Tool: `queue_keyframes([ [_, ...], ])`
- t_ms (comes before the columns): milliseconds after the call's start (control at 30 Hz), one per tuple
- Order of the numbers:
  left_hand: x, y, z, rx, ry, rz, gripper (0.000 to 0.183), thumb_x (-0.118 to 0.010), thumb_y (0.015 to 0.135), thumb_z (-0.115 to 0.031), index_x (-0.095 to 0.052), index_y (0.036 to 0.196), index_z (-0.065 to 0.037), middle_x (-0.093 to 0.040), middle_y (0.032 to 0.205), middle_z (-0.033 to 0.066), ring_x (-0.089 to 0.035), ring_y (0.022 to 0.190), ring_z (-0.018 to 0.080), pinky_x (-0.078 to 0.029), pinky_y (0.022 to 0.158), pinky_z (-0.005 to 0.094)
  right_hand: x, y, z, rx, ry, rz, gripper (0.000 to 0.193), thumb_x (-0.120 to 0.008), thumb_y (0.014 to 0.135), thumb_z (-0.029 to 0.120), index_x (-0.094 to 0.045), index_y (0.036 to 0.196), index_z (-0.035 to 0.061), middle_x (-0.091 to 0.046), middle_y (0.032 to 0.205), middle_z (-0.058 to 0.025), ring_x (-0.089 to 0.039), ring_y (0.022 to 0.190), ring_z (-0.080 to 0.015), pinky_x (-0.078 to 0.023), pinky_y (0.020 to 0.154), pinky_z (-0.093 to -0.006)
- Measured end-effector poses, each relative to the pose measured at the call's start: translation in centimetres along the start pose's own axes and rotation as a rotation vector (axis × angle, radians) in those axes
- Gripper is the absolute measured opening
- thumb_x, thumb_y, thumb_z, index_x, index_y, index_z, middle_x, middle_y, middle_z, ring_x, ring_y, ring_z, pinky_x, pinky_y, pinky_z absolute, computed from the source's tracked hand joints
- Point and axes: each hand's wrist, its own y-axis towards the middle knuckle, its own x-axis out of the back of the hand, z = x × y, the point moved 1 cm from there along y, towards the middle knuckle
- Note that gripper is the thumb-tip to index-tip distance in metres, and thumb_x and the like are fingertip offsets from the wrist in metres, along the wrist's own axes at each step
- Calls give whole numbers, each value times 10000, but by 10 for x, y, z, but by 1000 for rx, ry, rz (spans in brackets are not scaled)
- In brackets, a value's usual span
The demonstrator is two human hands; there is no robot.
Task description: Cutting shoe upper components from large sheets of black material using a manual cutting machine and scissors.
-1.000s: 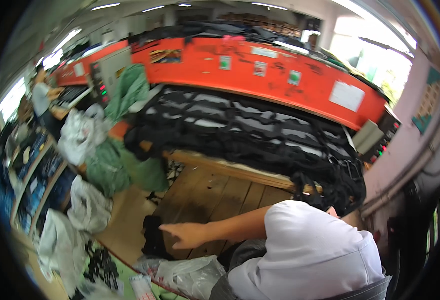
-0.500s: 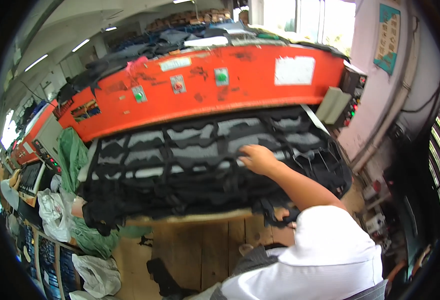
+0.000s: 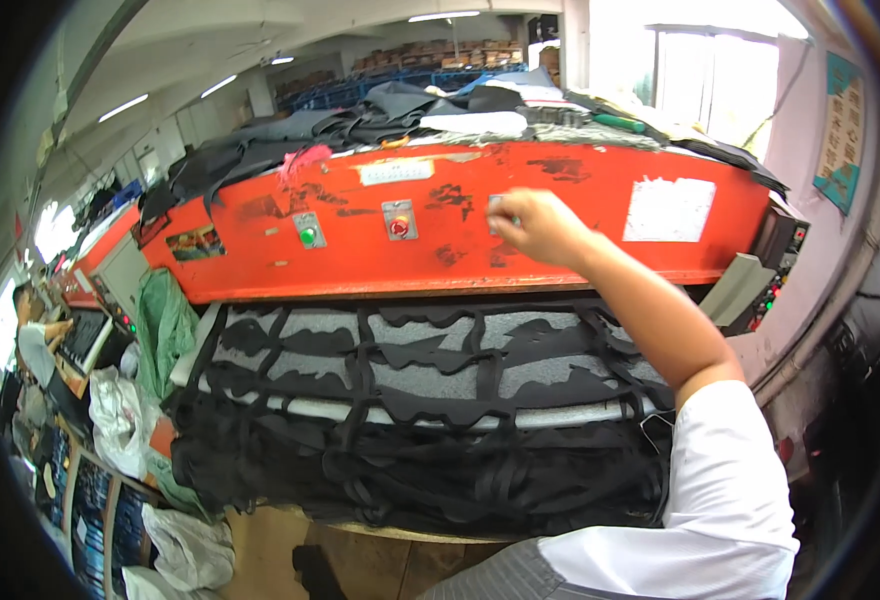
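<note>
My right hand point(image 3: 532, 228) is raised in front of the red machine beam point(image 3: 340, 255). Its fingers are curled in, and the fingertips cover most of a switch plate point(image 3: 496, 206) on the beam; whether they press it cannot be told. Below lies a black sheet of cut-out fabric point(image 3: 415, 352), a net of wavy strips with grey surface showing through the gaps. Its near part is bunched in a dark heap point(image 3: 410, 470) along the front edge. My left hand is out of view.
A green button point(image 3: 308, 236) and a red button point(image 3: 399, 228) sit further left on the beam. Dark fabric pieces point(image 3: 390, 105) lie on top. At left are a green sack point(image 3: 165, 315), white bags point(image 3: 118, 420) and another person point(image 3: 35, 340) at a similar machine.
My right hand has risen from above the black fabric to the switch on the beam. The other hand, seen low by the fabric's front edge, has left the view. The view has shifted.
</note>
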Motion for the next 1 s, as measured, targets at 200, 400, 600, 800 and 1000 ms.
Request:
queue_keyframes([
  [200,-236,-85,-127,199,-201,617,447,-574,833,-81,-451,1241,55,-506,1229,174,-493,1125,246,-363,991,342,-74,159,10,63,17,-31,273,-531,858,254,-646,987,43,-650,951,-181,-601,946,-359,-472,829,-430],
  [400,-421,-199,-184,104,-454,1215,169,-655,813,-92,-634,966,-21,-626,934,52,-596,831,136,-486,760,275,-131,265,-20,-333,-268,59,374,-544,879,372,-663,1039,55,-659,1020,-176,-616,978,-347,-476,875,-416],
  [600,-545,-312,-199,-164,-442,1501,222,-676,749,-194,-670,895,-27,-642,883,156,-637,828,281,-508,744,362,-139,306,-35,-552,-579,352,381,-660,748,383,-677,836,13,-660,740,-120,-643,715,-242,-510,647,-378],
  [800,-612,-417,-203,-302,23,1559,509,-704,722,-307,-607,1073,49,-613,1056,231,-567,1045,368,-442,940,413,-115,308,-46,-565,-707,679,122,-619,675,125,-587,675,7,-570,568,-86,-582,525,-217,-460,458,-345],
  [1000,-653,-419,-199,-253,333,1787,372,-632,801,-246,-644,1082,-3,-626,1117,211,-596,1069,345,-488,891,399,-88,231,-20,-353,-650,452,404,-549,770,4,-411,1149,15,-564,936,-175,-563,874,-240,-453,754,-363],
])
